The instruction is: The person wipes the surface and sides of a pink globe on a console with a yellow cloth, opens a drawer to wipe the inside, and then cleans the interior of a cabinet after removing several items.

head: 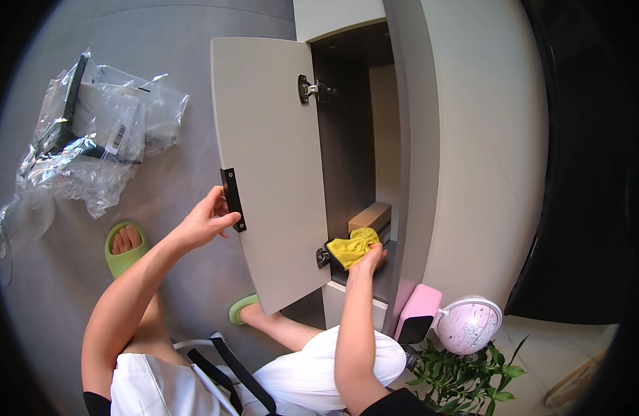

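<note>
My left hand (211, 218) holds the black edge handle (232, 200) of the open cabinet door (272, 156), with the thumb on its face and the fingers at its outer edge. In my right hand (369, 258) is a yellow cloth (352, 248), bunched at the lower front of the cabinet opening, close to the lower door hinge (323, 258). Just behind the cloth, a brown cardboard box (370, 216) lies inside on the cabinet floor, partly hidden. The upper hinge (307, 89) joins the door to the dark inner side wall.
Clear plastic bags (116, 114) around black parts lie on the grey floor at left. A pink box-shaped object (421, 307), a pink globe (468, 325) and a leafy plant (470, 372) stand at lower right. My green slippers (127, 260) are below the door's left side.
</note>
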A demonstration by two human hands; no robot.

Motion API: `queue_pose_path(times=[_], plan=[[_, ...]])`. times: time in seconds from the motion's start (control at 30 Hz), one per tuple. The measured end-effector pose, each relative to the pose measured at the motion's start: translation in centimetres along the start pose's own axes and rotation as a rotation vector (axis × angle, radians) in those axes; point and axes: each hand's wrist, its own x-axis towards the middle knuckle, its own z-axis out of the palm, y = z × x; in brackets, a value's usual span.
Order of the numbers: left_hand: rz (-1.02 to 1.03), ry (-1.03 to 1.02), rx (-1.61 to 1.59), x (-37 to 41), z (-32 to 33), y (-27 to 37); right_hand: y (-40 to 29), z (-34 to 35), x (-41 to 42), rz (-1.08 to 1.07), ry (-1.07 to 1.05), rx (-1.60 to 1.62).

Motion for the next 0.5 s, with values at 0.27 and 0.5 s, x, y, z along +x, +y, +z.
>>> queue_pose_path(times=[0.27, 0.5], plan=[[0.019, 0.012, -0.011, 0.4, 0.5, -0.6, 4.7, -3.3, 10.3, 0.119, -0.043, -0.208], [0.012, 0.037, -0.044, 0.2, 0.0, -0.8, 4.1, -4.3, 6.8, -0.232, -0.203, -0.646]])
